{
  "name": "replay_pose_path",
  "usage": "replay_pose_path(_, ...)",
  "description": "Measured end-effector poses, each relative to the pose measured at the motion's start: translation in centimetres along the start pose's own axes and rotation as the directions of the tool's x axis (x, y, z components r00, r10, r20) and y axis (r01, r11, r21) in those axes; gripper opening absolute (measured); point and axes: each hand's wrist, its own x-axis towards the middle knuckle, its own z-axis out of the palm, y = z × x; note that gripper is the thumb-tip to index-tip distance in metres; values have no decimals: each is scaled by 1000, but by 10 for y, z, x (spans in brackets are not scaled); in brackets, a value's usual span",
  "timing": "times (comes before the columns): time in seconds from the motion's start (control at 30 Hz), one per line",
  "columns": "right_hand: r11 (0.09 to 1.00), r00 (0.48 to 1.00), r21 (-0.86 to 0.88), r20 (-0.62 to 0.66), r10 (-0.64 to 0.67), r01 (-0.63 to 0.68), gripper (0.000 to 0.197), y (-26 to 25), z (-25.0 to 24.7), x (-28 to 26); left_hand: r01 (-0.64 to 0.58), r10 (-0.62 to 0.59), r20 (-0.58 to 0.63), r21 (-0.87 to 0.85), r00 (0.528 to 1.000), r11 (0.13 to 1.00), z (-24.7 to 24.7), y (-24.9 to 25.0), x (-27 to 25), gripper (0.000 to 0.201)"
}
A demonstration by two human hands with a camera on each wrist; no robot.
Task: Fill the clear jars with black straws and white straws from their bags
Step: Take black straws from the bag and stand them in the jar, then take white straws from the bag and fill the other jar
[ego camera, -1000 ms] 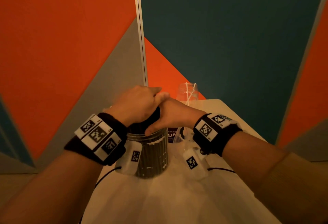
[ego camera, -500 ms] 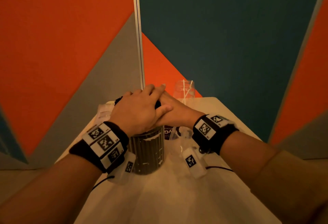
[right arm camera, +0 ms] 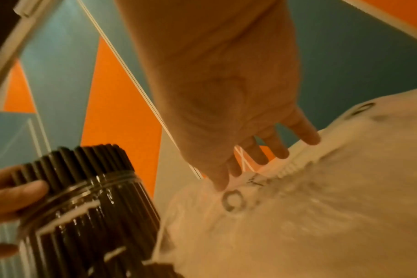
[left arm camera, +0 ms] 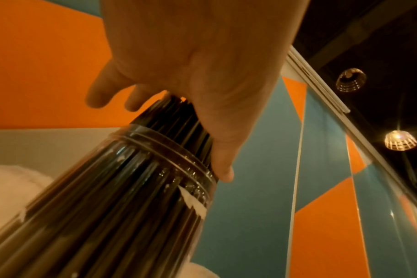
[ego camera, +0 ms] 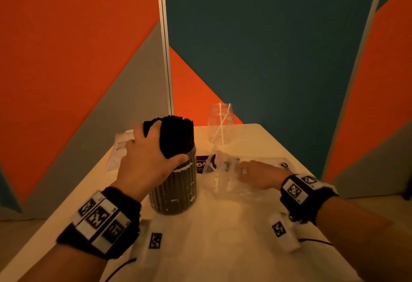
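A clear jar (ego camera: 176, 190) packed with black straws (ego camera: 176, 136) stands mid-table. My left hand (ego camera: 147, 159) grips the straw bundle just above the rim, thumb on the near side and fingers round the far side; the left wrist view shows the thumb down the straws (left arm camera: 179, 120) to the jar's rim (left arm camera: 167, 150). My right hand (ego camera: 260, 172) lies to the right with straight fingers on a crumpled clear plastic bag (ego camera: 225, 174). The right wrist view shows those fingertips (right arm camera: 219, 184) touching the bag (right arm camera: 298, 206). A second clear jar (ego camera: 220, 123) behind holds two white straws.
A white packet (ego camera: 120, 147) lies at the table's back left, partly behind my left hand. A dark printed label (ego camera: 201, 163) shows between jar and bag. The white table (ego camera: 223, 237) ends close on both sides; wall panels stand right behind it.
Both hands were pressed together on top of the black straws. My right hand has moved right and down onto the bag, and my left hand now holds the bundle from the side.
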Motion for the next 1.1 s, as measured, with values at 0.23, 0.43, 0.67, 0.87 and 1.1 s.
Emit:
replay_pose_path(0.23, 991, 954, -128, 300, -4, 45, 86, -5, 41, -11, -46, 43, -53, -55, 998, 997, 30, 5, 34, 96)
replay_pose_path(0.43, 988, 927, -150, 375, 14, 46, 98, -6, 38, -16, 10, -8, 16, -138, 1000, 990, 55, 10, 102, 96)
replay_pose_path(0.67, 980, 900, -127, 427, -85, 153, 86, -9, 32, -20, -31, 39, 46, -166, 998, 986, 89, 36, 162, 84)
replay_pose_path(0.87, 975, 893, -120, 434, -119, 187, 89, -9, 30, -24, -116, 134, 117, -149, 984, 982, 96, 64, 192, 81)
replay_pose_path(1.1, 968, 892, -110, 421, -162, 227, 87, -7, 29, -25, 8, 2, 57, -184, 998, 983, 95, 31, 193, 64)
